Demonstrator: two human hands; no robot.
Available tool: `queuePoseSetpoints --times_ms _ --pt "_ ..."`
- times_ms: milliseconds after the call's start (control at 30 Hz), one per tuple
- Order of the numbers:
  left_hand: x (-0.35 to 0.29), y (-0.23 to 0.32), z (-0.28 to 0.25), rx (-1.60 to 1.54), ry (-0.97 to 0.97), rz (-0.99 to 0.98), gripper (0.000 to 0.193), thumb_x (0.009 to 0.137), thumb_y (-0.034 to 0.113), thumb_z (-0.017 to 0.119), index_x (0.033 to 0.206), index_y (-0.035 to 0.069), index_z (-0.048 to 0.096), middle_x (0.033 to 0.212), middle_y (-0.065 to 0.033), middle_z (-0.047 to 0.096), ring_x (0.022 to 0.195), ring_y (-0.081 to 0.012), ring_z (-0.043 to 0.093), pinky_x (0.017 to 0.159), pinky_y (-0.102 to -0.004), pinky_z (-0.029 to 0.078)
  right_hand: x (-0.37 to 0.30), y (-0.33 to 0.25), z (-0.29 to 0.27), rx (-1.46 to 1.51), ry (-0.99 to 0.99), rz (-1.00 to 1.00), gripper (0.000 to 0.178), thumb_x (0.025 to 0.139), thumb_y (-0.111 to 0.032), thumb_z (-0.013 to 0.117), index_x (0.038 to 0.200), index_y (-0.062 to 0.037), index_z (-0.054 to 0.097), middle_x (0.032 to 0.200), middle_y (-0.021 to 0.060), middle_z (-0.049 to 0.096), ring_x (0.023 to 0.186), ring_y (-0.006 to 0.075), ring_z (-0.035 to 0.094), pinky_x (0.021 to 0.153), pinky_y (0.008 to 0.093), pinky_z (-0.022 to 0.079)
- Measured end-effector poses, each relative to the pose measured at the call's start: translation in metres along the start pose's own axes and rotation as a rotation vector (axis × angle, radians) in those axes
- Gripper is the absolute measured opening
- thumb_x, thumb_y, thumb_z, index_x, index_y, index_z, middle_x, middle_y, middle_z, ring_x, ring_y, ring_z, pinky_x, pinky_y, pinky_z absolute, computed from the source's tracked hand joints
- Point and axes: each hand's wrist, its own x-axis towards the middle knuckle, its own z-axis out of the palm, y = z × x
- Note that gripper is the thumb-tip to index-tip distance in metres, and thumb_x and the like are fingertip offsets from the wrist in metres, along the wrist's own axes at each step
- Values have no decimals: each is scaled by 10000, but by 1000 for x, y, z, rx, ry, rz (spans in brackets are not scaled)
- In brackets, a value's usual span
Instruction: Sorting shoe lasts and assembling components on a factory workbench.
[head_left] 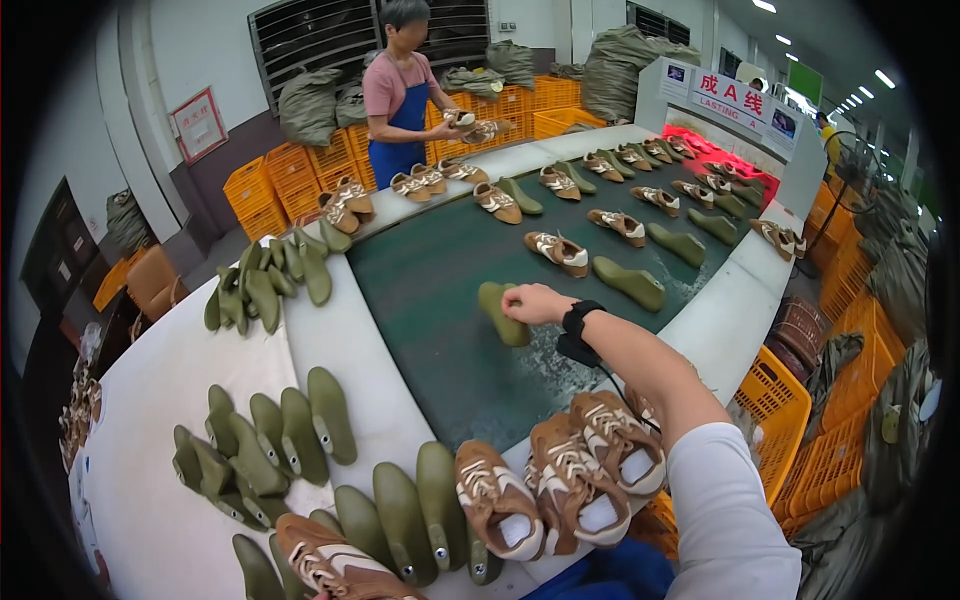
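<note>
My right hand (538, 304) reaches over the green conveyor belt (420, 330), its fingers closed on a green shoe last (503, 318). At the lower edge, a brown and white sneaker (335, 562) is tilted in front of several lasts. A bit of my left hand (322, 595) shows against that sneaker, gripping it; most of the hand is out of view. More laced sneakers (497, 497) stand close together near my right forearm. Green lasts (395, 515) lie beside them on the white tabletop (180, 370).
Sneakers (556, 252) and lasts (628, 283) lie in rows on the belt, leading to a red-lit machine opening (715, 160). Across the belt a co-worker (402, 100) in a blue apron holds shoes. Orange crates (773, 410) and sacks line both sides; a fan (857, 170) stands right.
</note>
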Motion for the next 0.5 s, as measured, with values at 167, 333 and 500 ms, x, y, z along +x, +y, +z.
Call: queuePoseSetpoints --times_ms 167,333,500 --pt "19 20 20 117 -19 55 183 874 83 556 1018 -18 605 893 -177 597 799 -344 569 706 -400 464 -27 104 41 -353 47 143 130 774 -167 527 866 -156 618 812 106 643 821 318 616 724 415 483" --pt "41 43 43 136 -69 92 182 875 77 558 1025 -13 609 888 -168 605 792 -339 577 704 -393 469 -33 125 45 -230 -188 110 114 755 -130 531 841 -122 606 765 129 621 781 331 598 659 421 446" --pt "86 69 80 100 -108 298 218 846 28 551 1053 -9 605 925 -182 600 822 -350 581 720 -396 473 -52 139 33 -152 -341 35 156 692 -78 550 830 -121 610 798 128 631 798 325 606 674 428 462"
